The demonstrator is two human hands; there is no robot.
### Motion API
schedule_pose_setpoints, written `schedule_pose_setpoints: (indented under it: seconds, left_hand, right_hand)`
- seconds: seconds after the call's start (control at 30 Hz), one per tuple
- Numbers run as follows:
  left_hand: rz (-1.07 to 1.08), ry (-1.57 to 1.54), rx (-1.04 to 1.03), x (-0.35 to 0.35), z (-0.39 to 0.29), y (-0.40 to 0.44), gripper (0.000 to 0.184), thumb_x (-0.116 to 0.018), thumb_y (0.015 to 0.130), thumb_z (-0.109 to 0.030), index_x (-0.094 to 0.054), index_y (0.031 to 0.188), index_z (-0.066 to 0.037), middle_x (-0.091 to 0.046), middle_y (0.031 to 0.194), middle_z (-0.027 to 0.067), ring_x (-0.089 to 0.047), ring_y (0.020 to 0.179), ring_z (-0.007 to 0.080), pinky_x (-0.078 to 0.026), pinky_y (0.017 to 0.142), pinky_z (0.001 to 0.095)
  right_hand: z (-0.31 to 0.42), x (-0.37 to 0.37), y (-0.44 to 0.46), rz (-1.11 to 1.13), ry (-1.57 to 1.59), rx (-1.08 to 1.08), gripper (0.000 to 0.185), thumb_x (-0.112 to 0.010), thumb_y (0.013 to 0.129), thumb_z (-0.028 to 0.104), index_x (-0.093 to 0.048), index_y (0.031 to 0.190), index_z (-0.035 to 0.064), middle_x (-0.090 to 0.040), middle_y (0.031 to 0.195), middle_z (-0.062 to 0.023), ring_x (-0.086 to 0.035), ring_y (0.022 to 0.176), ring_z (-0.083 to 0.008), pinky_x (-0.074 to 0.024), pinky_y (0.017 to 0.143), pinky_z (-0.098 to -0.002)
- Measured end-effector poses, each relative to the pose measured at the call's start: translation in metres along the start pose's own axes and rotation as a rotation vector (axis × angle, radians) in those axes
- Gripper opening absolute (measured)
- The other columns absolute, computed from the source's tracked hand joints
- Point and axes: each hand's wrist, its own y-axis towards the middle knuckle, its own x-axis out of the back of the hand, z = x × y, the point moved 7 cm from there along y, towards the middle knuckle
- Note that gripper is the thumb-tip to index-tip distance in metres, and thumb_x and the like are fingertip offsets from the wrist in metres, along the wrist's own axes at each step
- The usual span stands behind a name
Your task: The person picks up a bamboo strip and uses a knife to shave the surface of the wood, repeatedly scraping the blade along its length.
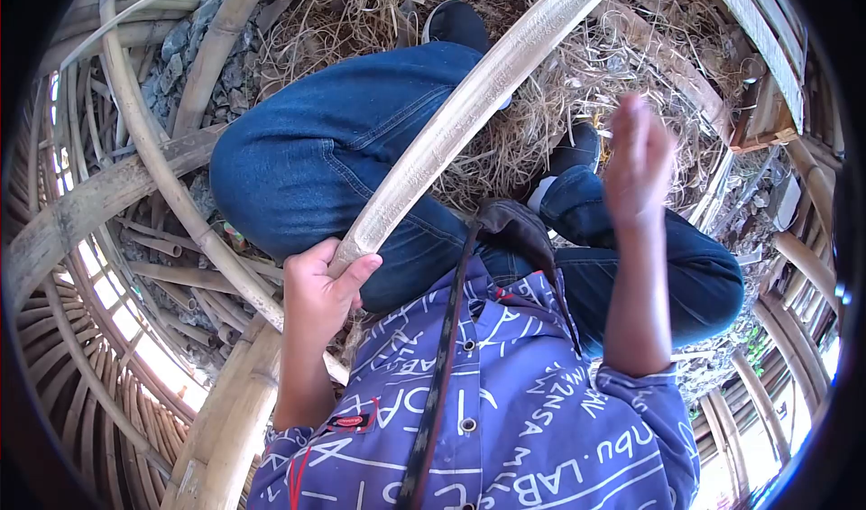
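Observation:
My left hand [323, 277] is wrapped round the lower end of a long, pale split-bamboo strip [469, 118], with the thumb pressed on top. From there the strip slants up across my legs and out past the top edge of the view. My right hand [639, 163] is raised over my other leg, to the right of the strip and apart from it. Motion blurs its fingers, so their position and anything in them cannot be made out.
Dry shavings [505, 149] cover the ground around my shoes. Bamboo poles [225, 402] and a thinner curved stick [149, 140] lie close on the left. A wooden box-like frame [767, 113] stands at the upper right. More bamboo pieces [807, 257] lie along the right side.

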Motion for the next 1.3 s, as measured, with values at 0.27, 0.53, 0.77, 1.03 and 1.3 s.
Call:
schedule_pose_setpoints:
  seconds: [0.27, 0.53, 0.77, 1.03, 1.3]
  left_hand:
    - [0.157, 0.035, 0.029, 0.001, -0.008, -0.002, 0.028, -0.066, 0.088, -0.025, -0.061, 0.089, 0.002, -0.056, 0.061, 0.0004, -0.053, 0.054, 0.0044, -0.044, 0.052, 0.0202]
    - [0.301, 0.317, 0.008, -0.003, -0.016, -0.003, 0.033, -0.067, 0.086, -0.031, -0.062, 0.082, 0.001, -0.056, 0.062, -0.0003, -0.05, 0.057, 0.0045, -0.04, 0.051, 0.023]
    - [0.281, 0.314, -0.183, -0.004, -0.02, 0.003, 0.038, -0.082, 0.07, -0.027, -0.064, 0.082, 0.004, -0.058, 0.061, -0.0009, -0.051, 0.06, 0.0031, -0.042, 0.052, 0.0239]
    - [0.048, 0.313, -0.236, -0.013, -0.028, -0.001, 0.03, -0.083, 0.066, -0.019, -0.066, 0.074, 0.003, -0.064, 0.061, 0.0061, -0.054, 0.059, 0.004, -0.044, 0.051, 0.0264]
    - [0.01, 0.399, -0.361, -0.014, -0.029, -0.001, 0.03, -0.083, 0.066, -0.019, -0.063, 0.07, 0.003, -0.061, 0.057, 0.0107, -0.056, 0.05, 0.0088, -0.043, 0.048, 0.0288]
  right_hand:
    - [0.032, -0.064, -0.053, 0.372, 0.025, 0.004, 0.044, -0.057, 0.091, 0.036, -0.057, 0.069, -0.0016, -0.046, 0.052, -0.0171, -0.049, 0.046, -0.03, -0.0412, 0.049, -0.037]
    - [0.039, -0.066, -0.067, 0.455, -0.119, 0.166, 0.044, -0.06, 0.089, 0.037, -0.054, 0.064, 0.0014, -0.049, 0.052, -0.0163, -0.053, 0.049, -0.0359, -0.0419, 0.047, -0.0402]
    - [0.068, -0.095, -0.104, 0.554, -0.127, 0.36, 0.04, -0.065, 0.084, 0.037, -0.052, 0.064, 0.0049, -0.053, 0.051, -0.0144, -0.057, 0.047, -0.0334, -0.0444, 0.045, -0.041]
    - [0.075, -0.101, -0.115, 0.447, -0.234, 0.366, 0.041, -0.063, 0.085, 0.039, -0.052, 0.063, 0.006, -0.056, 0.052, -0.0132, -0.058, 0.046, -0.0317, -0.0445, 0.042, -0.0399]
    - [0.061, -0.104, -0.114, 0.366, -0.371, 0.427, 0.046, -0.062, 0.083, 0.047, -0.051, 0.062, 0.0076, -0.056, 0.052, -0.0111, -0.058, 0.046, -0.0289, -0.0434, 0.04, -0.038]
